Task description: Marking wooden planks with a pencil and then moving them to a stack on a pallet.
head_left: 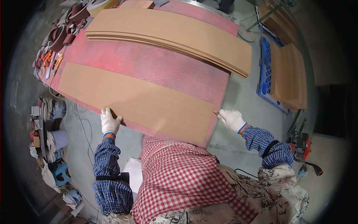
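Note:
A long tan board (138, 99) lies across the near part of a red, mesh-textured tabletop (149, 61). At the board's near edge, left of its middle, rests my left hand (110, 121) in a white knit glove. Its fingertips touch the edge and the thumb is spread to the right. My right hand (232, 119), gloved the same way, is closed around a small thin tool (216, 112) at the board's right end. Only the tool's dark tip shows, so its exact kind cannot be made out.
A stack of similar boards (171, 33) lies at the table's far side. Sanding belts (57, 37) and a yellow-handled cutter (59, 61) crowd the left end. Right of the table, a blue pallet (265, 69) bears more boards (289, 76). Buckets (59, 139) stand at the left; cables cross the floor.

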Motion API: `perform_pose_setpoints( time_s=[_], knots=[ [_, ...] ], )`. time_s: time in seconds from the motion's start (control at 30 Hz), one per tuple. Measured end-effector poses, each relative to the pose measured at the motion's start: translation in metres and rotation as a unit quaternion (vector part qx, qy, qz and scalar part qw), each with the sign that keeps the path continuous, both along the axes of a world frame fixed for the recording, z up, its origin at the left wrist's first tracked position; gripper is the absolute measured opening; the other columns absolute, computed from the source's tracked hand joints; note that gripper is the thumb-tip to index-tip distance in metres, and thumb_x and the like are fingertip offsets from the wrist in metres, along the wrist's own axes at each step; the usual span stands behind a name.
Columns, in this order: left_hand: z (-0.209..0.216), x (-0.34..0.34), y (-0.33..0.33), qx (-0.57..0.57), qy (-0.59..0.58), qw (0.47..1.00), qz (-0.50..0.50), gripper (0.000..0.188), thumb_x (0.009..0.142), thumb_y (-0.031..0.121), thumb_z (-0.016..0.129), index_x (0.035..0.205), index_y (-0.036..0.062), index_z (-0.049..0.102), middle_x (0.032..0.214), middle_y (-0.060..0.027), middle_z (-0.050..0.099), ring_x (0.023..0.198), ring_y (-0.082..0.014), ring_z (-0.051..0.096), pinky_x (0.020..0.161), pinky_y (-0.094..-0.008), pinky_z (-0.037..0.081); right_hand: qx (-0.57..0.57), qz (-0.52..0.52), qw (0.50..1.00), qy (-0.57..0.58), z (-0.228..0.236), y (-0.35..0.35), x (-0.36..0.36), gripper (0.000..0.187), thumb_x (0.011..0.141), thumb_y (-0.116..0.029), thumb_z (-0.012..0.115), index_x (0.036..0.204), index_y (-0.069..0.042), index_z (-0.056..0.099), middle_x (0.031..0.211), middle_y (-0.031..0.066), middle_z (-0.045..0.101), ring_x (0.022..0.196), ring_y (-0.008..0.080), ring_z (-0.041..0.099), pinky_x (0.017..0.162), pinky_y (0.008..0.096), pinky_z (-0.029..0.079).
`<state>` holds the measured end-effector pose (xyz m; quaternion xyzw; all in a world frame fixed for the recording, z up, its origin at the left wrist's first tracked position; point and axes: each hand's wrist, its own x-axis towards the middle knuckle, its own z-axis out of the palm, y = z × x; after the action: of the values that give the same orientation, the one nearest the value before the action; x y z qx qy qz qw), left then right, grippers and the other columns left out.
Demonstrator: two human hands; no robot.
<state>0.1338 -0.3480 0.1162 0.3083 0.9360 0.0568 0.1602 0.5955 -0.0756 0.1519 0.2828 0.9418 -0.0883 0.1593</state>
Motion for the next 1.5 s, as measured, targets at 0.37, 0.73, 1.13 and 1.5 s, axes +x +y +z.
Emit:
perform_pose_setpoints(
  time_s=[0.37,0.73,1.13,1.5],
  knots=[
    [-0.003,-0.004,-0.007,0.004,0.018,1.0,0.005,0.07,0.069,0.023,0.081,0.125,-0.0008,0.046,0.131,-0.0184,0.046,0.125,-0.0408,0.043,0.103,-0.0464,0.044,-0.022,0.079,0.997,0.013,-0.011,0.015,-0.03,0.014,0.089,-0.023,0.058,0.084,-0.009,0.058,0.072,0.0124,0.064,0.068,0.0313,0.065,0.06,0.0451,0.05],
    [-0.001,0.006,0.0,0.012,-0.002,0.998,0.054,0.077,0.068,0.022,0.082,0.132,0.0033,0.043,0.144,-0.023,0.037,0.134,-0.0461,0.037,0.106,-0.0477,0.042,-0.084,0.109,0.99,0.044,-0.022,-0.006,-0.257,0.017,0.089,-0.021,0.053,0.091,-0.008,0.064,0.081,0.0167,0.069,0.076,0.0369,0.068,0.065,0.0499,0.052],
    [0.009,0.013,0.006,-0.003,-0.035,0.994,0.099,0.08,0.07,0.023,0.081,0.136,0.0024,0.039,0.149,-0.0241,0.031,0.139,-0.0457,0.031,0.108,-0.0453,0.042,-0.043,0.186,0.972,0.14,-0.044,-0.04,-0.531,0.022,0.087,-0.018,0.053,0.1,-0.01,0.069,0.089,0.0184,0.071,0.082,0.0369,0.07,0.068,0.0503,0.055],
    [-0.01,0.009,0.002,0.009,-0.035,0.997,0.072,0.083,0.069,0.025,0.08,0.137,0.0001,0.04,0.147,-0.0255,0.033,0.136,-0.0453,0.035,0.108,-0.0451,0.042,-0.215,0.049,0.97,0.104,0.012,0.006,-0.361,0.05,0.097,-0.054,0.042,0.086,-0.01,0.062,0.086,0.0173,0.067,0.088,0.0401,0.063,0.081,0.0478,0.047]
  ],
)
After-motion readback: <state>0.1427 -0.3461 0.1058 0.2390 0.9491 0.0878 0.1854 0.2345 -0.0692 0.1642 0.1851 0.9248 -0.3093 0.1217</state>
